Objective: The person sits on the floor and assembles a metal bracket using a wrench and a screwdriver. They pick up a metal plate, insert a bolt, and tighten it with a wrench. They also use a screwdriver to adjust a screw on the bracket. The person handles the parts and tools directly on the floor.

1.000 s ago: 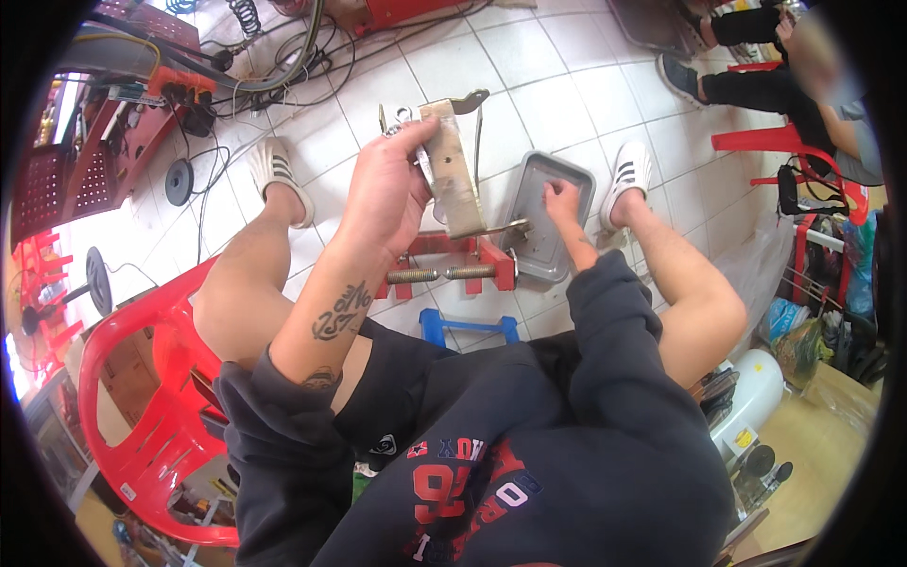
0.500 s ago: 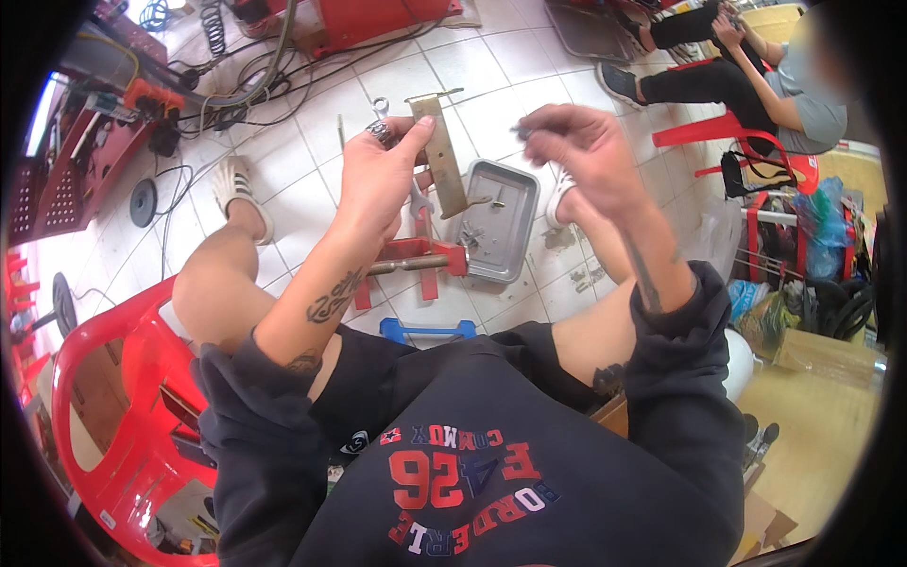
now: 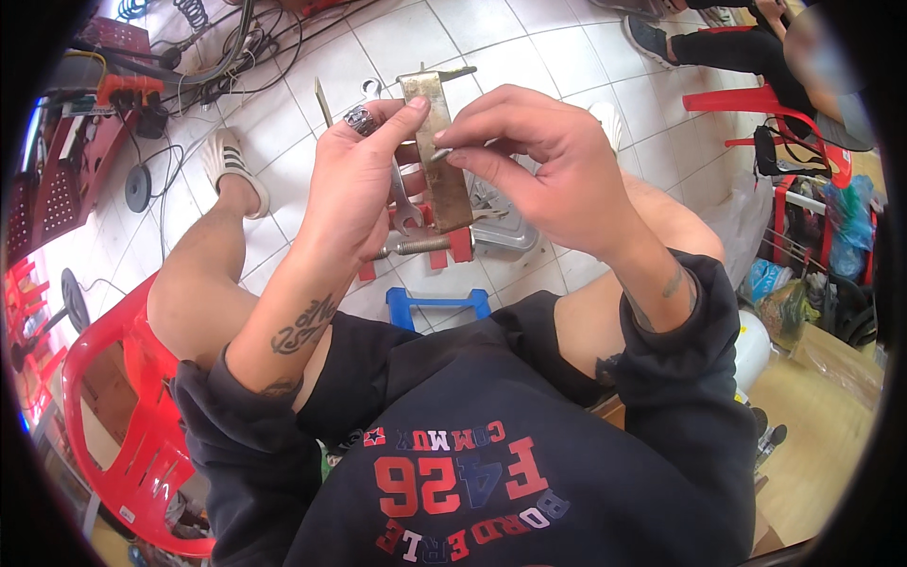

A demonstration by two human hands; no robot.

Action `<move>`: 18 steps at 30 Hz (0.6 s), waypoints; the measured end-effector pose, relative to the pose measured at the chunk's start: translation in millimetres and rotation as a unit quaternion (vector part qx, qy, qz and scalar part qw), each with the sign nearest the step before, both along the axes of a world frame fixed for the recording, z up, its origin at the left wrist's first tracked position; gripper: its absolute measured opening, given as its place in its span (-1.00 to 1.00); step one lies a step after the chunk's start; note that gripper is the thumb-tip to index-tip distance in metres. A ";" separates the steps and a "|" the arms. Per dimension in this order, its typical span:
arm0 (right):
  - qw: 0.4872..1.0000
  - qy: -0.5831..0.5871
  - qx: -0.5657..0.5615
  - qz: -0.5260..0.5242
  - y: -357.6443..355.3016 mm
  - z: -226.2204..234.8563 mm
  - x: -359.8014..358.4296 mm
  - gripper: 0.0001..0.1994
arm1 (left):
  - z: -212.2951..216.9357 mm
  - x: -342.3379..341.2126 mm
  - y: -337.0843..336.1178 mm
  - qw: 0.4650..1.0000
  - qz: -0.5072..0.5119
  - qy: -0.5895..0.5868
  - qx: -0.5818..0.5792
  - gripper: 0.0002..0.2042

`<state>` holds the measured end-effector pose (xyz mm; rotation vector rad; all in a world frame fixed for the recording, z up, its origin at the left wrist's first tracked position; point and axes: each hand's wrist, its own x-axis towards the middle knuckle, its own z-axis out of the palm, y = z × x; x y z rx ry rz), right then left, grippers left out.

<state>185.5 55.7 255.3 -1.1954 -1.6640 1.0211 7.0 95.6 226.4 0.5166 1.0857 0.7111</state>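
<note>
My left hand (image 3: 350,180), a large ring on one finger, is closed on a long, brownish metal bracket (image 3: 446,194), thumb pressed on its face. A combination wrench (image 3: 407,212) is also in that hand, its open end below the fingers and its ring end above. Past the knuckles a thin metal strip (image 3: 323,102) sticks out; how it is held is hidden. Between thumb and forefinger, my right hand (image 3: 557,161) pinches a small metal pin (image 3: 441,154), perhaps a bolt, right at the bracket's face. Whether it sits in a hole I cannot tell.
Below the bracket is a red stand with a threaded rod (image 3: 425,247). A grey tray (image 3: 515,234) with small metal parts lies behind it. Nearer is a blue frame (image 3: 439,304). Red chairs (image 3: 104,378) and cables (image 3: 222,90) surround me. Another person sits far right.
My right hand has come left and down from beside the bracket to its face, bringing the small pin against it. The bracket is nearer upright. The view has shifted slightly.
</note>
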 end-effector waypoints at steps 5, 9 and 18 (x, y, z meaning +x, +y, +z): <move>0.996 -0.077 0.038 0.013 0.8 -4.4 0.2 -0.83 | 3.8 2.5 -3.8 0.999 0.007 -0.046 -0.001 -0.82; 0.991 -0.119 0.069 0.009 0.1 -7.6 1.8 -0.81 | 1.1 1.2 -5.3 0.999 0.006 -0.047 0.007 -0.81; 0.989 -0.103 0.101 -0.038 1.7 -19.1 -0.7 -0.89 | 2.6 -5.6 -5.0 0.999 -0.009 -0.049 -0.003 -0.78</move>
